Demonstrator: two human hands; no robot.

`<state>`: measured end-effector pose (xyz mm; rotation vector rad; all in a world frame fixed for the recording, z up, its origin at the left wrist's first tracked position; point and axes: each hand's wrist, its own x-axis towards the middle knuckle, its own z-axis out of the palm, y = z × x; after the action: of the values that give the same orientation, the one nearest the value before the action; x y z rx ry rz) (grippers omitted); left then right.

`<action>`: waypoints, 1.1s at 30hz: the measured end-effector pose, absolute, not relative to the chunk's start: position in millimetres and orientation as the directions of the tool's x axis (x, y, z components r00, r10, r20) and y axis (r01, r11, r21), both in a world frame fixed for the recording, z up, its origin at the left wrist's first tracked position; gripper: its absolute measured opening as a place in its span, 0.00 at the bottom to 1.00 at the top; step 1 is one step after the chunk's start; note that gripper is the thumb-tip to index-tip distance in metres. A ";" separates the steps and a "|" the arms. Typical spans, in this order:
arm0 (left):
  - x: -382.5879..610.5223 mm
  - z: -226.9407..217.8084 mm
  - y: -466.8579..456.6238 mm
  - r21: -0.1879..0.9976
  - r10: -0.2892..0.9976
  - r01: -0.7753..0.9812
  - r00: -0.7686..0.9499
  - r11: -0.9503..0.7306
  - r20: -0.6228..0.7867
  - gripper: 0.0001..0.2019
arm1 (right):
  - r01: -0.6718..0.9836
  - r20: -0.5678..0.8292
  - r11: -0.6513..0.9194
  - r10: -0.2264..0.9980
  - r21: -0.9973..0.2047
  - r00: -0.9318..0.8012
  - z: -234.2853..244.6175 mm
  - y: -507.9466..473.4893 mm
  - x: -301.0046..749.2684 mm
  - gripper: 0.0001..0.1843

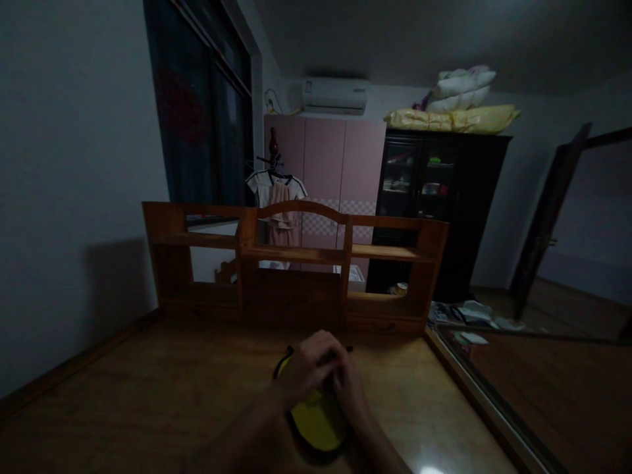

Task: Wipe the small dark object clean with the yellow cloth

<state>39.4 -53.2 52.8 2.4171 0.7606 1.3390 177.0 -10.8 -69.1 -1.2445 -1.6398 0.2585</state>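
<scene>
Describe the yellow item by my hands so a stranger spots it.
Find the wooden shelf unit, then the wooden surface on its near side. There, partly covered by the left hand and right hand, is the yellow item. Its yellow face and black edging set it apart from the brown wood.

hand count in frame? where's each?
2. Left hand: over the upper part of the yellow, black-edged item. Right hand: close beside it, over the item's right side. No other hand shows; some fingers are hidden.
</scene>
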 end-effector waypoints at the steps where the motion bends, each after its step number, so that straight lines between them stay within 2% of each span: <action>1: 27.8 39.8 -35.1 0.541 0.652 0.371 0.334 -0.755 0.681 0.09 | 0.582 0.552 0.438 0.834 -0.685 0.022 -68.2 -10.8 176.9 0.17; 3: 9.9 14.0 -10.0 0.627 0.744 0.430 0.189 -0.649 0.641 0.15 | 0.570 0.480 0.399 0.877 -0.718 -0.010 -66.2 -10.2 176.7 0.17; 5: 1.8 -7.3 -0.2 0.642 0.758 0.431 0.185 -0.634 0.625 0.19 | 0.577 0.421 0.353 0.907 -0.736 -0.018 -64.6 -9.5 176.7 0.16; 7: 1.7 -22.2 -0.7 0.617 0.735 0.403 0.322 -0.676 0.596 0.20 | 0.577 0.410 0.350 0.912 -0.738 -0.029 -63.0 -9.6 177.2 0.15; 9: 4.8 -31.6 -4.4 0.575 0.696 0.396 0.469 -0.716 0.544 0.28 | 0.570 0.421 0.374 0.906 -0.732 -0.054 -60.6 -10.4 178.4 0.14; 12: 6.9 -40.0 -5.5 0.495 0.686 0.475 0.527 -0.727 0.502 0.47 | 0.637 0.415 0.364 0.907 -0.680 -0.075 -54.2 -10.9 181.3 0.14; 14: 5.6 -44.6 -2.4 0.439 0.680 0.520 0.539 -0.733 0.497 0.52 | 0.725 0.400 0.339 0.911 -0.599 -0.095 -48.8 -9.5 183.4 0.13; 17: 2.8 -51.5 3.3 0.386 0.667 0.547 0.555 -0.743 0.497 0.54 | 0.824 0.366 0.328 0.917 -0.461 -0.160 -42.1 -4.8 185.7 0.13; 20: 2.6 -57.3 6.0 0.392 0.686 0.569 0.524 -0.723 0.505 0.53 | 0.828 0.358 0.392 0.899 -0.400 -0.252 -39.2 -0.3 187.1 0.16; 24: 4.6 -61.6 5.6 0.418 0.696 0.575 0.439 -0.704 0.568 0.46 | 0.720 0.435 0.533 0.831 -0.445 -0.347 -41.3 -1.1 188.0 0.22; 28: 3.8 -62.3 4.0 0.417 0.697 0.586 0.403 -0.695 0.594 0.46 | 0.583 0.511 0.577 0.807 -0.573 -0.297 -48.5 -4.8 188.3 0.34; 33: 2.7 -57.9 -1.1 0.364 0.661 0.603 0.391 -0.710 0.641 0.46 | 0.521 0.526 0.613 0.786 -0.594 -0.325 -54.9 -5.1 188.3 0.36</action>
<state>2.7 -1.1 -57.9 2.5598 1.1649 1.2308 188.3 -5.1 -54.9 -1.0303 -2.0070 0.4034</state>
